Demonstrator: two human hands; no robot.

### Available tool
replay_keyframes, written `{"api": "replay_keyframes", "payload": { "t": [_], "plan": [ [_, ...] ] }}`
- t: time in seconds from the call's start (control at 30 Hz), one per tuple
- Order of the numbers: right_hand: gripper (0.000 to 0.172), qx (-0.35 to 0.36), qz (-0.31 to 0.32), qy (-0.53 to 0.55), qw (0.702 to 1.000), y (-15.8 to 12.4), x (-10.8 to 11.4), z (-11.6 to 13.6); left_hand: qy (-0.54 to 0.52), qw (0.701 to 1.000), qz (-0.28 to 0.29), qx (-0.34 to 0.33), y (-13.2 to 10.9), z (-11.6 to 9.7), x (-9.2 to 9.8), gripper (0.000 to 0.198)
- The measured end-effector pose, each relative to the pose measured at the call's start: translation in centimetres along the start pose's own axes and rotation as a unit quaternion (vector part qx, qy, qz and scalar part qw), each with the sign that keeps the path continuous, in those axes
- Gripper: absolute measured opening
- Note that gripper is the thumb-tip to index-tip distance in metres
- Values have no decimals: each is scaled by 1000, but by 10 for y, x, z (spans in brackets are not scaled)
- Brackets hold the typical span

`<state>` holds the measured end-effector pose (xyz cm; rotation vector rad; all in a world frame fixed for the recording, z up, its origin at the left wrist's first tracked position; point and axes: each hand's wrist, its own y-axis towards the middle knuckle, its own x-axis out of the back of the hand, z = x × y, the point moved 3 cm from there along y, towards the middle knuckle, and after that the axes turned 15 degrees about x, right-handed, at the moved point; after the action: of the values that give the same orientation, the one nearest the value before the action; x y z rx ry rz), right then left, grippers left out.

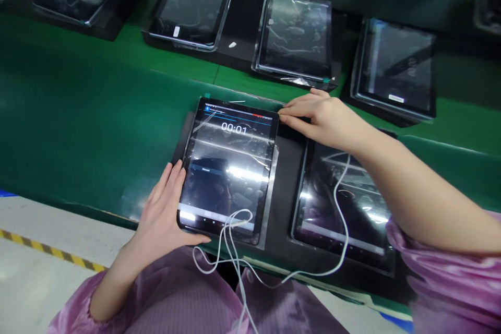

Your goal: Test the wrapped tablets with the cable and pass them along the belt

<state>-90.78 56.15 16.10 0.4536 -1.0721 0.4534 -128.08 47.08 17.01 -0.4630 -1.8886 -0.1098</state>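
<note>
A lit tablet [229, 167] shows "00:01" on its screen and rests on a black tray [284, 193] at the near edge of the green belt. My left hand [164, 214] grips its lower left corner, thumb under the bottom edge. My right hand [319, 117] pinches the tablet's upper right corner with fingers pressed together. A white cable [235, 250] loops from the tablet's bottom edge down over my lap and up across a second, dark tablet [344, 203] lying on the same tray to the right.
Several more film-wrapped tablets lie on black trays farther back on the green conveyor belt [78, 115], among them one [191, 8] and another [395, 65]. A white floor with a yellow-black stripe [47, 250] is at lower left.
</note>
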Motion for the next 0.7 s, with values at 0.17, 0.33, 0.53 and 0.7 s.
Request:
{"api": "replay_keyframes", "payload": {
  "t": [0.17, 0.33, 0.53, 0.7],
  "plan": [
    [35, 14, -26, 29, 999, -2, -3, -7, 4, 1000, -4, 13, -5, -2, -1, 159],
    [33, 37, -29, 29, 998, 2, 5, -1, 4, 1000, -10, 28, -11, -2, -2, 157],
    [30, 89, -17, -16, 996, 0, 19, 1, 21, 998, -29, 50, -18, -5, 0, 153],
    [22, 57, -116, -43, 991, -25, 48, 11, 23, 997, -34, 57, -22, -11, 0, 146]
  ]
}}
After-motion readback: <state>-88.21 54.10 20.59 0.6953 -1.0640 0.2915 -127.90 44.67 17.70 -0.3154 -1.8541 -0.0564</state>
